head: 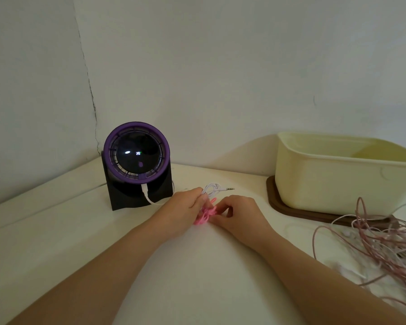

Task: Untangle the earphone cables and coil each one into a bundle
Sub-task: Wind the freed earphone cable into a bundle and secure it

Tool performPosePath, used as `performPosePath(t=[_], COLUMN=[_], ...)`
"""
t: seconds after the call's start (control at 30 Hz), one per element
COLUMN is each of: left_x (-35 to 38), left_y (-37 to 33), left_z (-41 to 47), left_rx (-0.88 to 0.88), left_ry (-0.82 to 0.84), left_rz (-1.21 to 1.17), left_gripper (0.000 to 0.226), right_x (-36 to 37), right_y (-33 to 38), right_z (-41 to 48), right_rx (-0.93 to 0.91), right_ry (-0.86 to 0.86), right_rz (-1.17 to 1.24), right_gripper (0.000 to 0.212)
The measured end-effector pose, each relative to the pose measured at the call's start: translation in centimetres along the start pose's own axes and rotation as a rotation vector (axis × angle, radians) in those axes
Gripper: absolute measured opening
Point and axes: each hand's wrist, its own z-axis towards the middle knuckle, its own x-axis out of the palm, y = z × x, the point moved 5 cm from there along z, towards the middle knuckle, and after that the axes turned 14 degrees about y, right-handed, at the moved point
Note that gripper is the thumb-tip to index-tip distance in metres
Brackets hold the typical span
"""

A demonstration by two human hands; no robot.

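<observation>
A bright pink earphone cable (206,215) lies bunched on the white table between my two hands. My left hand (185,207) holds it from the left, and a white earphone cable (212,187) loops over its fingertips, its metal jack plug (230,189) pointing right. My right hand (238,212) pinches the pink bundle from the right with curled fingers. A large tangle of dusky pink and white cables (382,240) sprawls over the table at the right.
A purple-ringed black desk fan (136,160) stands at the back left, with a white power lead (150,198) running toward my left hand. A cream plastic tub (338,174) sits on a brown lid (291,207) at the back right. Walls close off the back.
</observation>
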Motion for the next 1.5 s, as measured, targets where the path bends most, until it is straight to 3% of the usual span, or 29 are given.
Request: performPosePath(t=[0.57,0.73,1.03,1.5], left_x=[0.0,0.1,0.4,0.6], left_y=[0.1,-0.6,-0.7,-0.8], left_z=[-0.1,-0.4,0.0,0.2], left_rx=[0.024,0.080,0.191,0.201], left_ry=[0.000,-0.024,0.001,-0.031], left_rz=[-0.011,0.061,0.311,0.350], left_gripper=[0.032,0.037,0.026,0.027], right_x=[0.2,0.3,0.2,0.0], right_y=[0.1,-0.4,-0.5,-0.9], right_z=[0.2,0.3,0.2,0.2], right_rx=[-0.040,0.037,0.040,0.061], right_ry=[0.036,-0.008,-0.044,-0.100], right_rz=[-0.071,-0.082,-0.081,-0.057], right_gripper=[0.020,0.022,0.025,0.031])
